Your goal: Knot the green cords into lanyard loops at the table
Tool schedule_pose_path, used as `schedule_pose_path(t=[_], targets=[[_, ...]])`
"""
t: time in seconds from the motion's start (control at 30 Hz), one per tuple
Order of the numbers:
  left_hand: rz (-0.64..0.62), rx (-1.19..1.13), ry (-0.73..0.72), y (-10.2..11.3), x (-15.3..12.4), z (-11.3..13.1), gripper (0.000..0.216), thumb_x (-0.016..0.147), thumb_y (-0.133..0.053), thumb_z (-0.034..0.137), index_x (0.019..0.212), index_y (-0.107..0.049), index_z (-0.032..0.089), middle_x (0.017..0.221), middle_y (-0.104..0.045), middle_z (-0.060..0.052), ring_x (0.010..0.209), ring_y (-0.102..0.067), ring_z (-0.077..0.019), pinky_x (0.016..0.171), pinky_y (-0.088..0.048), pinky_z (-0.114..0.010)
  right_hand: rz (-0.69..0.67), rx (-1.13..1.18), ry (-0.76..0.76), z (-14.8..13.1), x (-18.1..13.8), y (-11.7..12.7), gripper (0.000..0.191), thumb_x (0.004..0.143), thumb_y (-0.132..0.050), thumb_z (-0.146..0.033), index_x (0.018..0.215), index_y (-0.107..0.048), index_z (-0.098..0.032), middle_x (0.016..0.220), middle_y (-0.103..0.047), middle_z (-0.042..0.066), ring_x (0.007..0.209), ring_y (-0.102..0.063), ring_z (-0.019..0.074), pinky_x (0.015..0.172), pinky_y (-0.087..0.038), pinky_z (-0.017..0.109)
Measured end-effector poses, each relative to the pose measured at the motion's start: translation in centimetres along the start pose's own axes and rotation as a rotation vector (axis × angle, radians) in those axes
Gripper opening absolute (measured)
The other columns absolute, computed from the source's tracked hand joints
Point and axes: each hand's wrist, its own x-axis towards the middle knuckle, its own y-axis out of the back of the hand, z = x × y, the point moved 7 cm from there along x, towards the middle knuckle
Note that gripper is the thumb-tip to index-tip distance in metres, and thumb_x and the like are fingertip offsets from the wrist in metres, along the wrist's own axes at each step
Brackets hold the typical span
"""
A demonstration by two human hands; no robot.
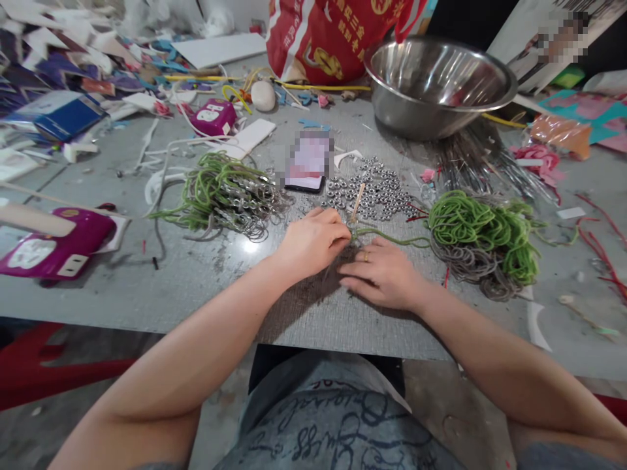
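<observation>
My left hand [313,240] rests on the grey table [196,281], its fingers curled and pinched on the end of a green cord [392,238]. A thin wooden stick [358,199] stands up just beyond those fingers. The cord runs right to a loose pile of green and grey cords [482,235]. My right hand [379,273], with a ring on one finger, lies beside the left with fingers bent down over the cord near the table. A heap of small silver beads [372,189] lies just behind both hands.
A bundle of green cords with metal pieces attached [225,196] lies to the left. A phone [307,163], a steel bowl [435,81], a red bag [333,36], magenta boxes [53,245] and paper scraps crowd the table. Red cords [602,248] trail at right.
</observation>
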Motion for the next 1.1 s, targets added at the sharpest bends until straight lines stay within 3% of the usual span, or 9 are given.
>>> schedule_pose_path(t=[0.13,0.23,0.33,0.43,0.6,0.87,1.1], targets=[[0.013,-0.021,-0.036,0.1,0.0,0.2,0.016,0.084,-0.052,0.023,0.08,-0.068,0.02,0.084,-0.061,-0.003,0.084,-0.053,-0.0183,0.062,-0.041,-0.027,0.196,0.074,-0.256,3.4,-0.8,1.7,0.021,0.088,-0.048,-0.029,0.086,-0.066,-0.019,0.072,-0.067,0.003,0.067,-0.058,0.016,0.065,-0.037,0.03],[0.068,-0.073,-0.071,0.3,-0.1,0.3,0.016,0.084,-0.052,0.023,0.08,-0.067,0.018,0.083,-0.06,-0.003,0.081,-0.052,-0.0173,0.067,-0.042,-0.029,0.272,0.088,-0.316,4.6,-1.0,2.2,0.021,0.087,-0.05,-0.031,0.098,-0.064,-0.018,0.082,-0.067,0.007,0.076,-0.059,0.0185,0.066,-0.042,0.03],[0.093,-0.094,-0.095,0.2,-0.1,0.3,0.016,0.084,-0.052,0.022,0.078,-0.067,0.018,0.081,-0.06,-0.003,0.079,-0.051,-0.0165,0.068,-0.042,-0.029,0.269,0.071,-0.249,4.2,-0.7,1.9,0.024,0.088,-0.049,-0.033,0.101,-0.063,-0.018,0.089,-0.068,0.008,0.084,-0.06,0.0205,0.072,-0.044,0.033],[0.102,-0.097,-0.109,0.1,-0.1,0.4,0.016,0.083,-0.053,0.02,0.077,-0.067,0.019,0.08,-0.061,-0.002,0.078,-0.05,-0.0164,0.068,-0.041,-0.029,0.244,0.019,-0.219,3.8,-0.4,1.5,0.024,0.09,-0.045,-0.033,0.093,-0.064,-0.018,0.082,-0.068,0.006,0.08,-0.06,0.0201,0.071,-0.042,0.033],[0.102,-0.101,-0.147,0.1,0.1,0.8,0.017,0.084,-0.052,0.02,0.074,-0.066,0.017,0.072,-0.064,-0.001,0.071,-0.049,-0.0149,0.067,-0.041,-0.029,0.22,-0.007,-0.259,3.9,-0.3,1.4,0.029,0.092,-0.04,-0.03,0.077,-0.062,-0.019,0.069,-0.065,0.003,0.069,-0.058,0.0177,0.065,-0.039,0.03],[0.154,-0.037,-0.155,0.3,-0.1,1.1,0.016,0.084,-0.055,0.028,0.077,-0.067,0.021,0.066,-0.066,0.002,0.07,-0.051,-0.0156,0.066,-0.034,-0.031,0.239,0.095,-0.31,4.2,-0.2,1.5,0.027,0.092,-0.041,-0.028,0.075,-0.059,-0.018,0.066,-0.061,0.003,0.064,-0.054,0.0154,0.061,-0.035,0.027],[0.209,0.003,-0.201,0.6,-0.3,1.3,0.024,0.086,-0.052,0.028,0.068,-0.065,0.02,0.06,-0.063,0.003,0.071,-0.049,-0.0157,0.067,-0.03,-0.032,0.214,0.18,-0.388,4.6,-0.4,1.1,0.048,0.094,-0.027,-0.047,0.074,-0.058,-0.018,0.066,-0.061,0.004,0.065,-0.054,0.0163,0.061,-0.034,0.029]])
